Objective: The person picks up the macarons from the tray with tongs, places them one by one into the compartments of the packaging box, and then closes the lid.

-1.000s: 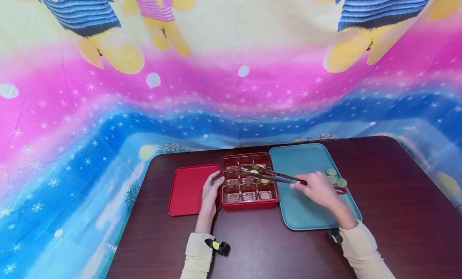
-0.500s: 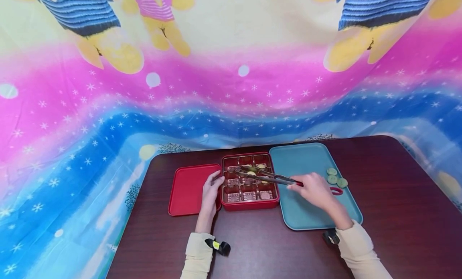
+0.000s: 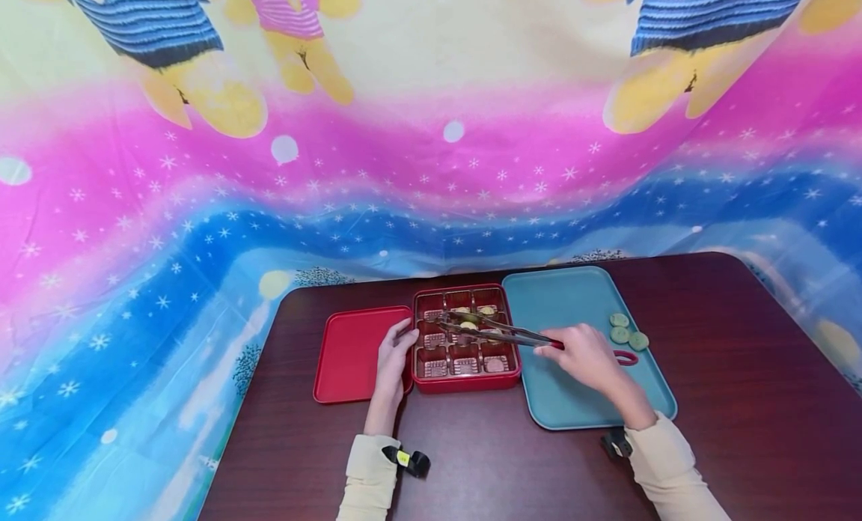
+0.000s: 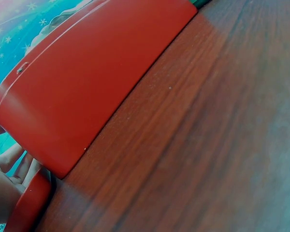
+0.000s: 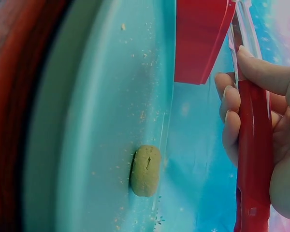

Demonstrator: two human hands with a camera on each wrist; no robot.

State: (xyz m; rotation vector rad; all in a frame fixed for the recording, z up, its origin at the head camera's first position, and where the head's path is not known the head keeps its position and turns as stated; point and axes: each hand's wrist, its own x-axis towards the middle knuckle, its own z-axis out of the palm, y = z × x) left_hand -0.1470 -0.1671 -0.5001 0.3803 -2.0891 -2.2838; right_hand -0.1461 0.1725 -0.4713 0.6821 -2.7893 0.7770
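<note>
My right hand [image 3: 582,356] grips the red handles of metal tongs [image 3: 518,335]. Their tips reach into the red box [image 3: 465,384], over its middle row. A pale yellow round piece [image 3: 468,325] shows between the tong arms; whether they pinch it, I cannot tell. The box has a brown divided insert, and several compartments hold round pieces, one pinkish [image 3: 496,364]. My left hand [image 3: 392,360] rests against the box's left side, thumb at the rim. In the left wrist view its fingers partly hide behind the box's corner.
A red lid [image 3: 350,356] lies left of the box, partly under my left hand. On the right stands a teal tray [image 3: 566,296] with green round pieces [image 3: 619,334] near its right edge. Crumbs dot the tray in the right wrist view. A patterned cloth hangs behind the table.
My right hand and the tongs have shifted slightly left. The yellow piece between the tong arms sits a little further left and nearer me. The left hand stays put.
</note>
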